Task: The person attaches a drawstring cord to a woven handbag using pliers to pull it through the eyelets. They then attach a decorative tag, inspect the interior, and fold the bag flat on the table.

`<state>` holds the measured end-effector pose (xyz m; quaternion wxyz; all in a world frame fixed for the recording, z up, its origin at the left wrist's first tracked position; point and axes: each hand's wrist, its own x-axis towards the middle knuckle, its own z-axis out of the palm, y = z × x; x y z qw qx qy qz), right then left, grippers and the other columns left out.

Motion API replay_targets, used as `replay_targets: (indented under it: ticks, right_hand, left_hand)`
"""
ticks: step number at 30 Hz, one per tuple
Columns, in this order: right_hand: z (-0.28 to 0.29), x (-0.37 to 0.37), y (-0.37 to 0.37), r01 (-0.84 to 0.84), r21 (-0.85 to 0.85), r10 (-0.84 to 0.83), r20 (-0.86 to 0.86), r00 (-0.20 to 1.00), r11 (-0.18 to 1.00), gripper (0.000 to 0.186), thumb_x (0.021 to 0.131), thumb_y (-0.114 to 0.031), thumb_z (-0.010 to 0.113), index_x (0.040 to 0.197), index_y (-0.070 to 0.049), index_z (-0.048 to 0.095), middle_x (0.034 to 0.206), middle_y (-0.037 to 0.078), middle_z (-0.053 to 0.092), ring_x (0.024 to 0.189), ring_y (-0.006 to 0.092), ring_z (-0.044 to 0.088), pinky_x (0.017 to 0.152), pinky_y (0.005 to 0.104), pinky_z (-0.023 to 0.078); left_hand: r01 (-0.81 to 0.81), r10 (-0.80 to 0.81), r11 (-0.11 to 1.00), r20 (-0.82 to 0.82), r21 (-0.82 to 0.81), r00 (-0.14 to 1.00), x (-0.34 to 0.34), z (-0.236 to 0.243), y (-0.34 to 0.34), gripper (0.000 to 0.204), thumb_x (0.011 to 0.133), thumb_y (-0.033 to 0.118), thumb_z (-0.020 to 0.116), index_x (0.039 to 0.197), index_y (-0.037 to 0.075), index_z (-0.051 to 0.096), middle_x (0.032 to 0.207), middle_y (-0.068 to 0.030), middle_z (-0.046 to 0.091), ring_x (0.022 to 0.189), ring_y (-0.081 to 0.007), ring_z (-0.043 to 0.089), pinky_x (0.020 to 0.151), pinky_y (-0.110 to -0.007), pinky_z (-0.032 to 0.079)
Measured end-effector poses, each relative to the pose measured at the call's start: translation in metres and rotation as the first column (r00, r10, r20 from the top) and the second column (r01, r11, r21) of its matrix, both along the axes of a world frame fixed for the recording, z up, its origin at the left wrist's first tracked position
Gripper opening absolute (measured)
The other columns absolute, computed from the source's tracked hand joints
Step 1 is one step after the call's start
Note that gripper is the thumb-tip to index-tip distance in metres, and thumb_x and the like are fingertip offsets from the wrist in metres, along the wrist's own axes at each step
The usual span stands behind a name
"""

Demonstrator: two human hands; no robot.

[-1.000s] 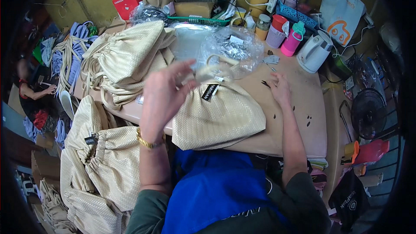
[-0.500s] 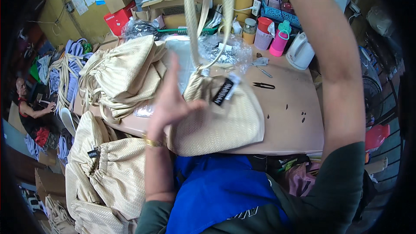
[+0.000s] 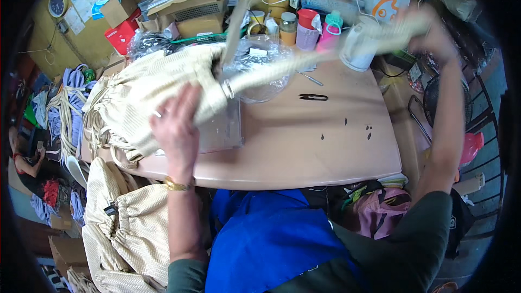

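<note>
A cream woven drawstring bag (image 3: 163, 84) lies over the pile of similar bags at the left of the table. On its front rests my left hand (image 3: 178, 122), palm down, fingers stretched over the fabric. My right hand (image 3: 431, 32) is raised at the far right, smeared by motion, and closed round the bag's cream strap (image 3: 293, 65). That strap runs taut and nearly straight from the bag's top corner, passing in front of the white kettle (image 3: 359, 54). Another pale strap (image 3: 234, 35) stands up blurred from the bag's opening.
Black thread snips (image 3: 313, 97) and a slim pen-like tool (image 3: 311, 79) lie on the brown table (image 3: 282, 152), near small dark bits. Clear plastic packaging (image 3: 260, 84), jars and bottles stand behind. More cream bags (image 3: 144, 217) hang below the left edge. Another person (image 3: 30, 165) sits far left.
The bag has swung from mid-table to the left, onto the pile. My left hand has come down on it. My right hand has moved right and lower, stretching the strap sideways.
</note>
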<state>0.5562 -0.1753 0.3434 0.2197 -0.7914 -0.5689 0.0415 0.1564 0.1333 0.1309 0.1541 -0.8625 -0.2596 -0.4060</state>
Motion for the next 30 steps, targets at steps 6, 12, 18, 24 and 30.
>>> replay_targets:
  ticks: [6,12,18,24,30]
  right_hand:
    - [-0.274,-0.012,-0.084,-0.174,-0.265,0.092,-0.294,0.951,0.948,0.036,0.075,-0.001,0.073,0.11,-0.003,0.064,0.114,0.008,0.065,0.109,0.0219,0.06,0.094,0.0378,0.049]
    - [-0.297,-0.053,-0.049,0.125,-0.038,-0.129,-0.436,0.891,0.991,0.025,0.087,-0.007,0.066,0.111,0.0,0.064,0.11,0.009,0.066,0.104,0.0235,0.063,0.093,0.0381,0.049]
    - [-0.332,-0.063,-0.03,0.254,-0.156,-0.289,-0.268,0.919,0.954,0.014,0.088,-0.01,0.063,0.098,0.0,0.065,0.096,0.013,0.068,0.092,0.0298,0.066,0.081,0.0405,0.052]
    - [-0.34,0.003,-0.099,0.505,-0.042,-0.501,-0.219,0.837,0.862,0.007,0.089,-0.006,0.06,0.094,-0.003,0.064,0.084,0.014,0.062,0.082,0.0332,0.062,0.077,0.0413,0.049]
    - [-0.304,-0.108,-0.019,-0.049,0.224,0.024,0.115,0.993,0.973,0.003,0.089,-0.005,0.061,0.09,-0.003,0.059,0.085,0.01,0.055,0.078,0.0292,0.057,0.075,0.037,0.046]
  left_hand:
    - [0.115,-0.297,0.874,-0.331,-0.472,0.896,-0.015,-0.105,-0.042,0.057,0.079,0.014,0.072,0.135,0.019,0.059,0.14,-0.0084,0.055,0.125,-0.028,0.052,0.104,-0.052,0.034]
    - [0.311,-0.53,0.666,-0.136,-0.677,0.837,0.017,-0.076,-0.04,0.069,0.078,0.024,0.077,0.139,0.009,0.049,0.126,-0.0133,0.061,0.124,-0.0337,0.051,0.101,-0.053,0.036]
    - [0.182,-0.378,0.798,-0.242,-0.574,0.893,0.024,-0.114,-0.043,0.053,0.08,0.032,0.074,0.127,0.012,0.06,0.118,-0.0088,0.063,0.115,-0.0318,0.053,0.099,-0.048,0.036]
    - [0.215,-0.38,0.799,-0.195,-0.561,0.904,0.009,-0.119,-0.041,0.044,0.078,0.027,0.076,0.119,0.016,0.065,0.118,-0.0027,0.064,0.111,-0.0293,0.054,0.094,-0.046,0.037]
    - [0.3,-0.424,0.744,-0.075,-0.597,0.903,0.005,-0.126,-0.037,0.042,0.074,0.019,0.078,0.113,0.014,0.066,0.117,-0.0018,0.066,0.108,-0.0271,0.056,0.092,-0.044,0.036]
